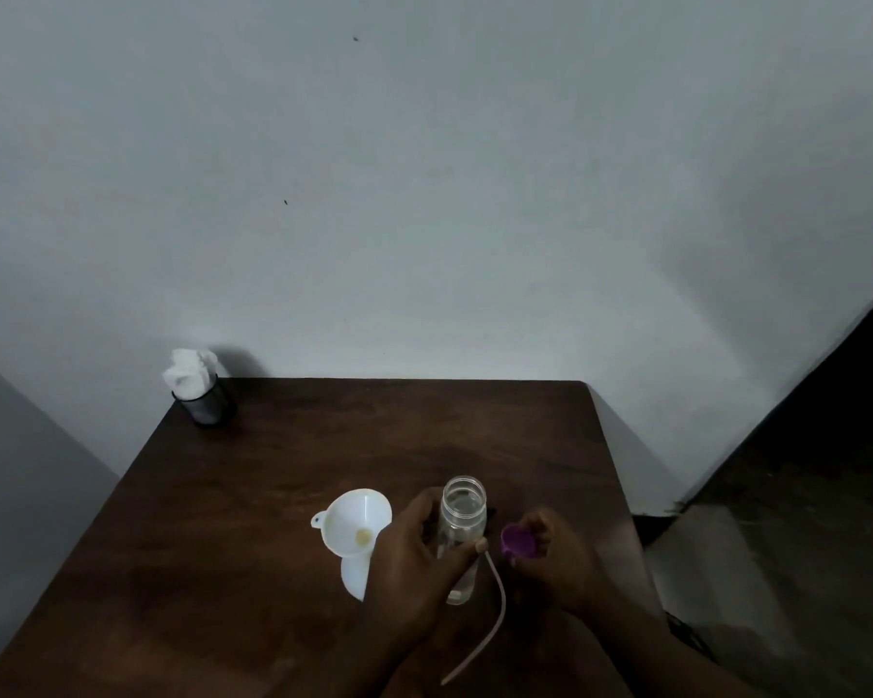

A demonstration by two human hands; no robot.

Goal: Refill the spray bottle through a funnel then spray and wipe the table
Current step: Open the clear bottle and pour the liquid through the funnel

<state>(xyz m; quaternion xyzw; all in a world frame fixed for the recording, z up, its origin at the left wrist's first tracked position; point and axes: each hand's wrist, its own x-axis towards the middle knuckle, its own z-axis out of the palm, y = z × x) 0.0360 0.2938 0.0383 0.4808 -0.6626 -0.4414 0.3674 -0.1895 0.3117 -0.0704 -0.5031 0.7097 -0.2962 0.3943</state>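
Two hands are busy here. The left hand [414,556] is curled round the clear bottle [462,516]. The bottle stands up straight on the brown table [273,471], near the front, and its mouth at the top is open. Just right of the bottle, the right hand [560,566] pinches the purple spray top [517,540]. Its long thin tube [497,612] is out of the bottle and hangs toward the near edge. The white funnel [356,521] sits just left of the bottle, close beside the left hand, with its wide side up. So the funnel is nearer the left hand, but that hand is full. I think the right hand should put the top down first. Then the funnel's thin end can go straight down into the open mouth.
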